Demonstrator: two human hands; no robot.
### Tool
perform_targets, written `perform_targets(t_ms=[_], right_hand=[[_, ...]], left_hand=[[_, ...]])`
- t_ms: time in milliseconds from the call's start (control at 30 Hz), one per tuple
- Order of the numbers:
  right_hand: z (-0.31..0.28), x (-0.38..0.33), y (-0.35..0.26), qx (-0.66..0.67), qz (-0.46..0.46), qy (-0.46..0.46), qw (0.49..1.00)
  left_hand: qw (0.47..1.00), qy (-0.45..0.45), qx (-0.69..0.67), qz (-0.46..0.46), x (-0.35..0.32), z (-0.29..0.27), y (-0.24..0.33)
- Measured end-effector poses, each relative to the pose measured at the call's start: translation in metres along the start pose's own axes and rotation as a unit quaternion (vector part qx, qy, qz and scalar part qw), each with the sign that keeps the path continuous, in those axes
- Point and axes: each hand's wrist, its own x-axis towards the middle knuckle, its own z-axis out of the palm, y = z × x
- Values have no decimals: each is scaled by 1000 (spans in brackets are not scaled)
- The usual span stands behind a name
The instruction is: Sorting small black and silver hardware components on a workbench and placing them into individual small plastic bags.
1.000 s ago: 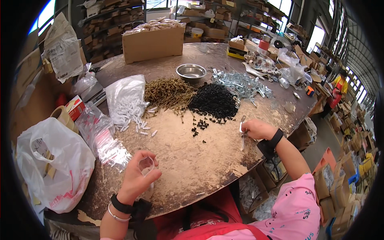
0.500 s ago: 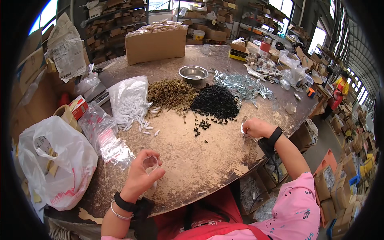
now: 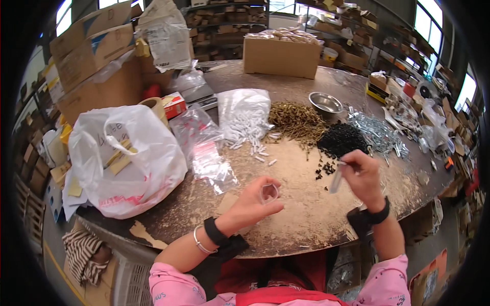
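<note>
My left hand (image 3: 250, 201) is curled round a small clear plastic bag (image 3: 269, 194), whose round mouth shows between the thumb and fingers. My right hand (image 3: 361, 176) pinches a narrow clear plastic piece (image 3: 336, 180) that hangs from the fingertips; its exact kind is hard to make out. Just beyond the right hand lies a pile of black screws (image 3: 341, 138), with several strewn in front. Brass-coloured screws (image 3: 296, 118) are heaped to its left, and silver screws (image 3: 383, 131) to its right. White plastic wall plugs (image 3: 245, 130) spill from a clear bag (image 3: 244, 102).
Flat clear zip bags (image 3: 212, 166) lie left of my left hand, beside a big white carrier bag (image 3: 127, 163). A steel bowl (image 3: 325, 103) and a full cardboard box (image 3: 280, 57) stand at the back. Mixed hardware and plastic (image 3: 408, 109) crowd the table's right side.
The view has turned left. My right hand has come leftward toward the black screws, with the clear plastic piece now in plainer sight. My left hand keeps its hold on the bag.
</note>
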Motion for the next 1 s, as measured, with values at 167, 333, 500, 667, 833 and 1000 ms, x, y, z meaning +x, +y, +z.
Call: perform_targets(t_ms=[167,333,500,667,833,1000], right_hand=[[85,27,-54,-4,-227,49,973],[101,16,-63,-80,-197,-65,975],[79,28,-41,35,-193,-198,960],[81,35,-42,79,-155,-364,915],[76,37,-37,82,-122,-388,910],[71,32,-37,4,-131,-335,933]], left_hand=[[998,50,-8,41,-2,7,6],[986,99,-110,78,2,7,1],[986,37,-155,47,-1,-3,2],[993,-68,-96,15,-6,-11,15],[985,-91,-143,-40,-7,-10,25],[987,-95,-129,-1,-1,-5,4]])
